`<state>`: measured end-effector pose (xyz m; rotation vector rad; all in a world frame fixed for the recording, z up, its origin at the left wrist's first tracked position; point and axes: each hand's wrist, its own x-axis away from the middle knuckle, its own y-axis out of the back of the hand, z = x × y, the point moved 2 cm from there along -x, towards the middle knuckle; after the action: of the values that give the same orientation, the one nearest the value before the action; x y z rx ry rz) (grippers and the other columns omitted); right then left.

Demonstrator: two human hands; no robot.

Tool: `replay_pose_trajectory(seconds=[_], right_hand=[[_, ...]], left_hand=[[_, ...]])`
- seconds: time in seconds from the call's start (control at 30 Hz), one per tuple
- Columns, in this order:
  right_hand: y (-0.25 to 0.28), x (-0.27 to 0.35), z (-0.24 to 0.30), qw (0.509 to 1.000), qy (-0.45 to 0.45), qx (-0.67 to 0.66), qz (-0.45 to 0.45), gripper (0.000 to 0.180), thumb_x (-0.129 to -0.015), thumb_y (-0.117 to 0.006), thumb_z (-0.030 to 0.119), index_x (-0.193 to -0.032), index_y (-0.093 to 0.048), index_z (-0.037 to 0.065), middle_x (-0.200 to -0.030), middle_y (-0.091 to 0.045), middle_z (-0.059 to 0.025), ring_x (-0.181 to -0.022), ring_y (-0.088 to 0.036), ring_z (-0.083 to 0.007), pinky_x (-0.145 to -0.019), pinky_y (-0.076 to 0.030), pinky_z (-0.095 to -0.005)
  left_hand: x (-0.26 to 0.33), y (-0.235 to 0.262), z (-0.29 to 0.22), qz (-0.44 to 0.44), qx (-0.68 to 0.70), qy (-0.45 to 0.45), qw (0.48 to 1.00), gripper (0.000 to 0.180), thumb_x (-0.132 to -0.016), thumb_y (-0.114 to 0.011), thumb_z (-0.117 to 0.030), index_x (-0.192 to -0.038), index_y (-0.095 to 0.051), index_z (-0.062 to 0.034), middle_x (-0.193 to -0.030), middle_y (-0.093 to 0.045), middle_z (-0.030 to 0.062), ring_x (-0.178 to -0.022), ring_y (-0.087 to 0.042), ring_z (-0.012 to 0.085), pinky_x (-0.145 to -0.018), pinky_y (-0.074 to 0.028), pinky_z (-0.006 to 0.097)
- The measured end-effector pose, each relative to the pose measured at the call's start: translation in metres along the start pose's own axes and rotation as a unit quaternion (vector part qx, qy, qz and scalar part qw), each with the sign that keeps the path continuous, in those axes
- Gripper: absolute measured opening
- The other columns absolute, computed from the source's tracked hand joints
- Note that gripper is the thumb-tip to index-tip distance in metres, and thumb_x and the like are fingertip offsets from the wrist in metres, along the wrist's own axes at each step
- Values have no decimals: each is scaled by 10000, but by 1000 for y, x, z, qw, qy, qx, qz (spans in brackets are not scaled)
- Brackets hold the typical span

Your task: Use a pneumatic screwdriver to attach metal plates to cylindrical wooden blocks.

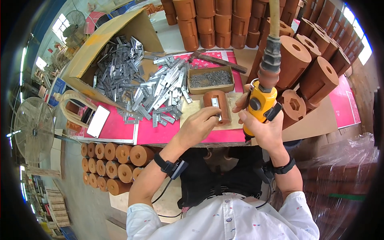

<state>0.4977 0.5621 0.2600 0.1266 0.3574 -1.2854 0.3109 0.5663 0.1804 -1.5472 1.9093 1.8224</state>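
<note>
**Bracket held on the wooden block, nailer ready**

Nearest me, my right hand (pixel 267 130) is wrapped tight around the yellow air nailer (pixel 260 107), its stiff hose (pixel 273 24) rising straight up out of view. The tool looks heavy and top-loaded by that hose, so I judge the handle is the only sound place to hold it. My left hand (pixel 199 125) pinches a small metal bracket (pixel 216 105) flat against the brown wooden block (pixel 218 106), which stands on the counter (pixel 156 134) just behind the near edge. The block looks dense, rigid and unlikely to slide; the bracket is thin, light and slippery, with sharp corners, so I would keep my fingertips on its ends, away from the nailer's nose.

Room is tight: the counter's near edge lies right under my wrists. To the left spreads a loose heap of brackets (pixel 158 90), beyond it an open cardboard box (pixel 120 28). Just behind the block sits a tray of nails (pixel 211 79). Farther right, stacked wooden blocks (pixel 316 64) crowd in.
</note>
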Motion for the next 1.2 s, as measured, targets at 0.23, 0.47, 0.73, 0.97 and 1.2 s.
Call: replay_pose_trajectory(seconds=[0.23, 0.47, 0.73, 0.97, 1.2], right_hand=[[3, 0, -9, 999, 12, 41, 8, 517, -786, -632, 17, -1267, -445, -17, -939, -615, -72, -822, -587, -108, -723, -495, -259], [2, -1, -5, 999, 13, 41, -3, 516, -793, -652, 25, -1270, -456, -6, -935, -624, -66, -796, -572, -88, -726, -485, -244], [0, -4, -6, 999, 2, 48, -5, 522, -785, -649, 21, -1269, -457, -9, -942, -625, -64, -813, -594, -102, -715, -506, -254], [-4, -5, -12, 999, 2, 35, -15, 495, -802, -600, -7, -1275, -452, -26, -954, -622, -87, -840, -640, -155, -675, -531, -254], [-3, -3, -14, 1000, 4, 15, -18, 496, -808, -638, 30, -1263, -446, -11, -958, -607, -84, -852, -607, -136, -684, -503, -246]], left_hand=[[4, -6, -1, 35, 19, 10, 999, 160, -738, -659, -31, -858, -558, -2, -1076, -612, 136, -1031, -610, 314, -857, -512, 391], [-1, -12, 20, 31, 56, 105, 992, 482, -695, -787, -130, -1102, -554, -22, -1317, -467, 193, -1253, -434, 383, -1021, -392, 439], [-11, -7, 35, 127, 57, 250, 958, 972, -644, -830, -373, -1397, -348, 7, -1440, -322, 265, -1362, -313, 386, -1107, -303, 430], [-13, -2, 35, 125, 181, 267, 938, 1020, -635, -851, -332, -1425, -308, 17, -1451, -327, 244, -1365, -320, 350, -1125, -277, 399], [-12, 16, 5, -82, 191, 232, 950, 698, -780, -742, -323, -1312, -445, 19, -1313, -457, 211, -1231, -466, 341, -1041, -367, 399]])
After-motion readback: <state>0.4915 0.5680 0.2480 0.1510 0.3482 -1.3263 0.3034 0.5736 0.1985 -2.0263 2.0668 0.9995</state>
